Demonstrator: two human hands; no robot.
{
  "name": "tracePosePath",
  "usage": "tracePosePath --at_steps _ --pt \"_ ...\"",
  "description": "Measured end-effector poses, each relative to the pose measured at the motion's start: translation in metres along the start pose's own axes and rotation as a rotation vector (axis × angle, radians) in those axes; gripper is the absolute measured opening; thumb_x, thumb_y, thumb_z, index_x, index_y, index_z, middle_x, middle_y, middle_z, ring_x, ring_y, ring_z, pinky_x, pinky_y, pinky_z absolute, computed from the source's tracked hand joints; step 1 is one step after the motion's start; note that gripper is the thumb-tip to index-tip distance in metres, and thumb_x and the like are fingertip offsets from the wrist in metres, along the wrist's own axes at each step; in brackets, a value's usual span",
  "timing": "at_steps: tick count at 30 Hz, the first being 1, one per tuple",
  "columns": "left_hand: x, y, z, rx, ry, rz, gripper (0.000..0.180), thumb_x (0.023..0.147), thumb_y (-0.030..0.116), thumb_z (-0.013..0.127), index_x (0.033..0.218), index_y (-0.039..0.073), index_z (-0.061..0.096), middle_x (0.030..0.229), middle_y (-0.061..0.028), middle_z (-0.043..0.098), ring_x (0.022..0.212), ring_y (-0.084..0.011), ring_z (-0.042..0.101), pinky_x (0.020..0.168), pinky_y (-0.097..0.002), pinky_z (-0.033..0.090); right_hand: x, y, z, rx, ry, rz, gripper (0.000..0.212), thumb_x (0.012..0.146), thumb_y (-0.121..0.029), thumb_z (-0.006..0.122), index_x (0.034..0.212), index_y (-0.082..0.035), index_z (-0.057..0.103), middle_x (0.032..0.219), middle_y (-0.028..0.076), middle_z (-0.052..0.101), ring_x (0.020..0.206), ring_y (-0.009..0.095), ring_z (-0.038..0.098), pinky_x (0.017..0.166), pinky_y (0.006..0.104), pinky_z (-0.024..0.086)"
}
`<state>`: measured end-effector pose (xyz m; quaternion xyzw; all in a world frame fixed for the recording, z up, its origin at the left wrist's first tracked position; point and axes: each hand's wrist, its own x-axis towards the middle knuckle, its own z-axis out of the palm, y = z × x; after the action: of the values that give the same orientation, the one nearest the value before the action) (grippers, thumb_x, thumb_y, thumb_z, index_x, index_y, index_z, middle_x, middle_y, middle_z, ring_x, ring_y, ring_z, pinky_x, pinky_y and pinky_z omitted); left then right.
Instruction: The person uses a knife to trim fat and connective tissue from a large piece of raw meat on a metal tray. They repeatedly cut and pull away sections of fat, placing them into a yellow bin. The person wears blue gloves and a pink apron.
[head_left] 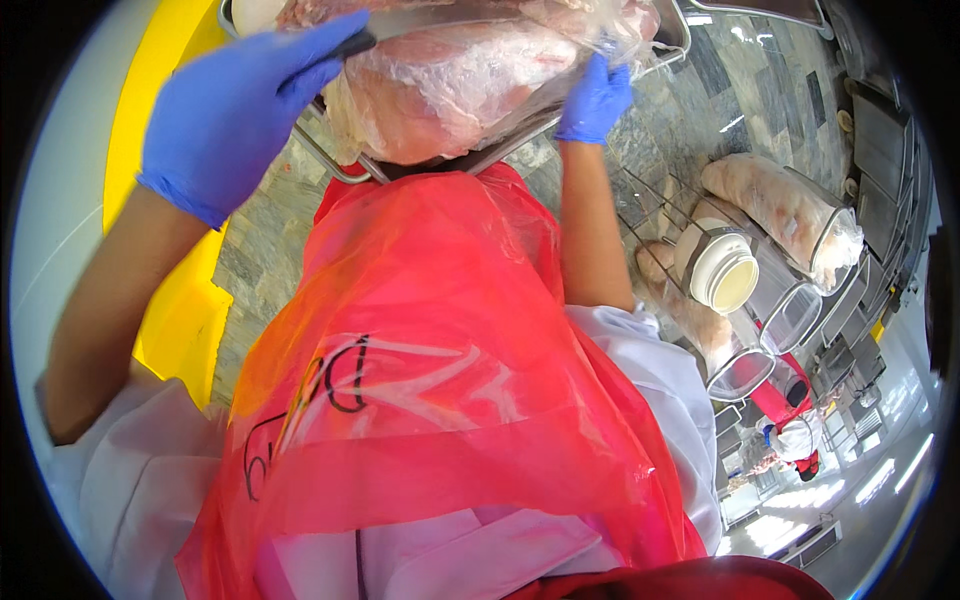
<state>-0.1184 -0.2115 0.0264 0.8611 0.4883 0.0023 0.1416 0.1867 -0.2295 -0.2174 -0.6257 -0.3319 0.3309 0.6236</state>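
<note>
In a blue glove, my left hand [235, 115] is closed around the dark handle of a knife [440, 17]. The blade reaches rightward over a large piece of raw pink meat [440, 90]. Its far end blurs against the meat. At the meat's right side my right hand [596, 100], also gloved in blue, has its fingers bent on clear plastic film [600, 35] that clings to the meat. The meat rests in a metal-rimmed tray [345, 172] in front of my red plastic apron [430, 330].
A yellow structure [185, 340] runs along my left. To the right, a wire rack [650, 205] stands near a white round container [725, 275] and wrapped meat [775, 205]. Grey tiled floor [690, 110] shows between. Far right is another person [797, 440] in white and red.
</note>
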Motion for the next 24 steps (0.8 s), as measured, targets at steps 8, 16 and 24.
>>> tracePosePath --at_steps 8,16,24 --pt "-0.020 -0.061 0.072 -0.078 0.079 0.033 0.051 0.098 0.019 0.069 0.143 0.039 0.061 0.076 -0.0081 0.051 0.063 -0.0241 0.054 0.061 -0.0366 0.050 -0.010 0.027 0.052 0.160 0.373 -0.080 0.028 0.100 -0.017 0.051 0.105 0.007 0.063 0.098 0.011 0.065 0.089 0.020 0.059 0.082 0.0347 0.051" --pt "0.037 -0.149 0.095 -0.007 -0.007 0.242 0.049 0.103 0.028 0.059 0.150 0.037 0.053 0.083 -0.0095 0.053 0.069 -0.0300 0.059 0.064 -0.0381 0.050 -0.016 0.007 0.031 -0.132 0.311 -0.044 0.024 0.099 -0.015 0.056 0.103 0.007 0.063 0.095 0.008 0.066 0.088 0.018 0.061 0.084 0.0336 0.051" --pt "-0.018 -0.195 0.130 -0.276 0.196 0.154 0.047 0.100 0.023 0.066 0.146 0.031 0.059 0.084 -0.0090 0.060 0.070 -0.0282 0.062 0.064 -0.0373 0.051 -0.018 -0.097 -0.004 -0.688 -0.036 -0.462 0.027 0.088 -0.005 0.073 0.112 0.006 0.070 0.110 0.009 0.072 0.097 0.014 0.065 0.086 0.0312 0.052"
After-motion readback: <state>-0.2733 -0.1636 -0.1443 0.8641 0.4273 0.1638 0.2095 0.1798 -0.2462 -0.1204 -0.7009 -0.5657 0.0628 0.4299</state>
